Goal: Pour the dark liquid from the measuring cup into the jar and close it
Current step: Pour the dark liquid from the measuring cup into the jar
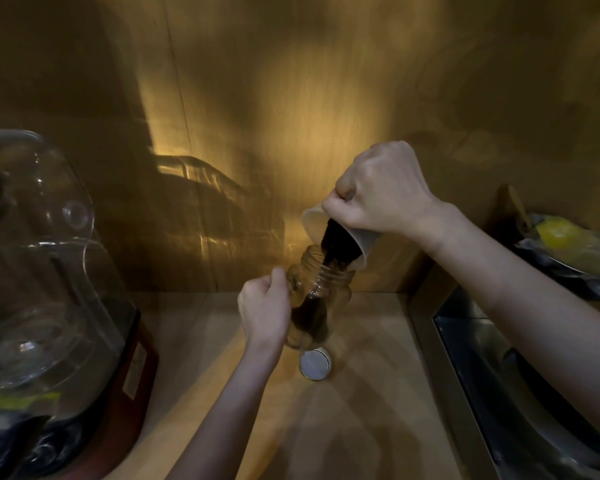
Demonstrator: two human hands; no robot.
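Observation:
A clear glass jar (321, 299) stands on the wooden counter near the back wall, partly filled with dark liquid. My left hand (265, 311) grips its left side. My right hand (381, 194) holds a pale measuring cup (355, 240) tipped steeply over the jar's mouth. A dark stream (331, 245) runs from the cup into the jar. The jar's lid (315, 364) lies flat on the counter just in front of the jar, its white inside facing up.
A blender with a clear cover and a red base (49, 306) fills the left side. A steel sink (520, 375) runs along the right edge. Dishes with something yellow (568, 244) sit at the far right. The wooden counter (343, 427) stretches toward me.

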